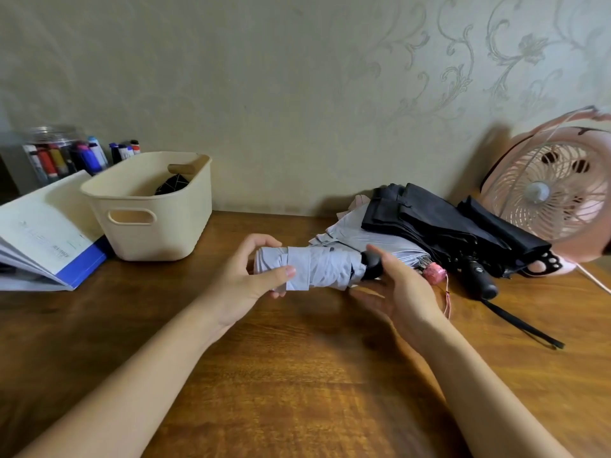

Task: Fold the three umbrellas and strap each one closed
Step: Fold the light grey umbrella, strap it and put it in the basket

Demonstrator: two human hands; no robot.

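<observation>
- My left hand (254,276) grips the grey umbrella (317,269) at its canopy end; right hand (396,285) cups the handle end.
- Its long axis runs nine to three, above the counter (297,375).
- Two unfolded umbrellas (439,226) lie at two o'clock, nearer my right hand.

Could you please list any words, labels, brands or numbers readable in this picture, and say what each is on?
Nothing can be read.
Booklet: faint printed lines on the cover, too blurred.
Marker pens in the jar: labels too small.
Black umbrella handle: a small pale mark, unreadable.
Fan, basket, grey umbrella: no text visible.
</observation>
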